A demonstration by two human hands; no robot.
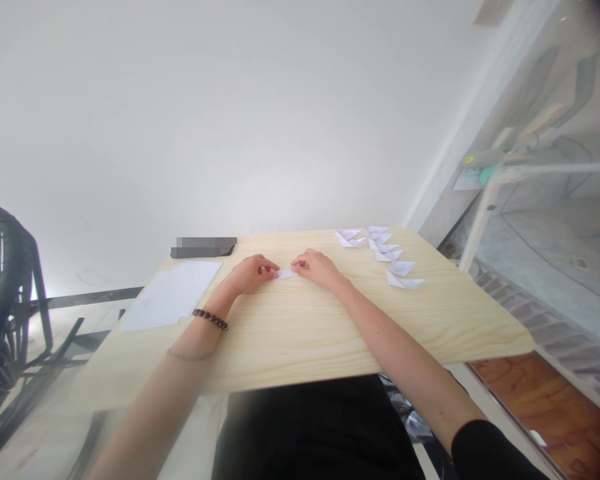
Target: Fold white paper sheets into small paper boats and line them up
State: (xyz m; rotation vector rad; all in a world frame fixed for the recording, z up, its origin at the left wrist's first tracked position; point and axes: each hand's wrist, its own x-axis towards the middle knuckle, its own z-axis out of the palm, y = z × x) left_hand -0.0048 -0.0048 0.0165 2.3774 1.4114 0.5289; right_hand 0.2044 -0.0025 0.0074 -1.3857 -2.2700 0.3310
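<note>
A small folded piece of white paper [285, 273] lies low over the middle of the wooden table [290, 333], between my two hands. My left hand [253, 273] pinches its left end between thumb and finger. At the opposite end, my right hand [316, 267] grips it the same way. The fingers cover both ends, so its full shape is partly hidden. Several white folded paper boats [404, 283] stand to the right of my right hand, grouped toward the table's back right.
A stack of white paper sheets [173, 293] lies at the table's left. Behind it sits a dark flat object [203, 252], partly blurred out. A white wall [280, 120] rises behind the table. A dark woven chair [10, 287] stands at far left, a pale metal frame [485, 213] at right.
</note>
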